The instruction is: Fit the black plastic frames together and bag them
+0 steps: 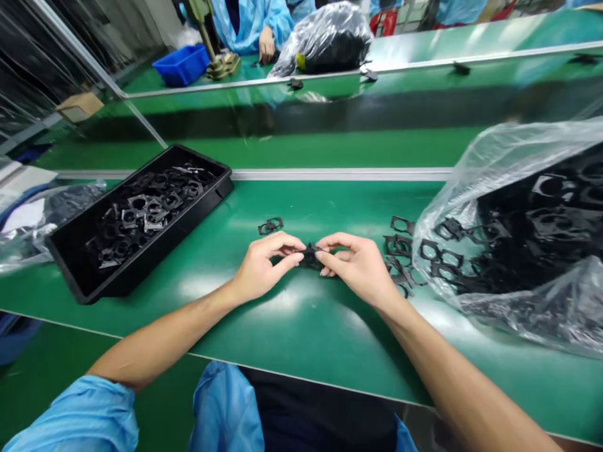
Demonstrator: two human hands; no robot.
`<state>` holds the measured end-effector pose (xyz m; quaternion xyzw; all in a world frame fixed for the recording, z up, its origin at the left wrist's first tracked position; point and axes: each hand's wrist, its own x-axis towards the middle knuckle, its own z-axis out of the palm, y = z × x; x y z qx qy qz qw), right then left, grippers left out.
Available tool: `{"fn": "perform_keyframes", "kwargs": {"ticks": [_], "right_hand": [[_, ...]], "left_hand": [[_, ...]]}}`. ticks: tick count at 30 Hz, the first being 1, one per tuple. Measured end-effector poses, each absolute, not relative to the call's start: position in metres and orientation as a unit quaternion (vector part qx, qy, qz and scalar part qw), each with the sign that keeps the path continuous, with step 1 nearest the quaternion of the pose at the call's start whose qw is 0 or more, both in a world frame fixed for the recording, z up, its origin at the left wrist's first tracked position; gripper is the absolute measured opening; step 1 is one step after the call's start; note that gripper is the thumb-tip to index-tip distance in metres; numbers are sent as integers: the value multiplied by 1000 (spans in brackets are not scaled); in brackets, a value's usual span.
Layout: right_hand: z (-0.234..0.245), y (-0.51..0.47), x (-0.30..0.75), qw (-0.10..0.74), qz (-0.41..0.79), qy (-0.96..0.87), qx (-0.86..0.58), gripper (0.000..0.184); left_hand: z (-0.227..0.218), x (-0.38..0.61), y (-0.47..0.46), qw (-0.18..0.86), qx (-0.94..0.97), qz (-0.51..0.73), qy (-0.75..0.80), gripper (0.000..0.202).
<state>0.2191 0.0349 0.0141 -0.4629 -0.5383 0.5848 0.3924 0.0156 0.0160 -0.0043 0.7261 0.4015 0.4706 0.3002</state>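
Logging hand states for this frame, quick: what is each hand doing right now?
Left hand: shut on the black part, pinching its left end.
Right hand: shut on the same black part, pinching its right end.

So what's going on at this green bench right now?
A person's left hand and right hand together pinch one small black plastic frame part over the green work surface. More loose frame parts spill from a clear plastic bag on the right. A black rectangular tray on the left holds others.
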Motion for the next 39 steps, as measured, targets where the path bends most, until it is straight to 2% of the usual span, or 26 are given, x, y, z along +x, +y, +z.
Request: {"fn": "perform_keyframes", "kwargs": {"ticks": [4, 7, 13, 39], "right_hand": [[18, 30, 214, 363, 680, -476, -424, 43], [20, 30, 213, 359, 714, -439, -410, 44], [17, 31, 213, 369, 706, -432, -424, 42], [23, 27, 211, 341, 704, -476, -403, 43]], "left_hand": [[-11, 12, 16, 259, 745, 470, 396, 9], [-10, 9, 16, 239, 749, 479, 390, 8], [-6, 11, 13, 211, 735, 512, 391, 2], [-8, 13, 11, 185, 735, 507, 410, 4]]}}
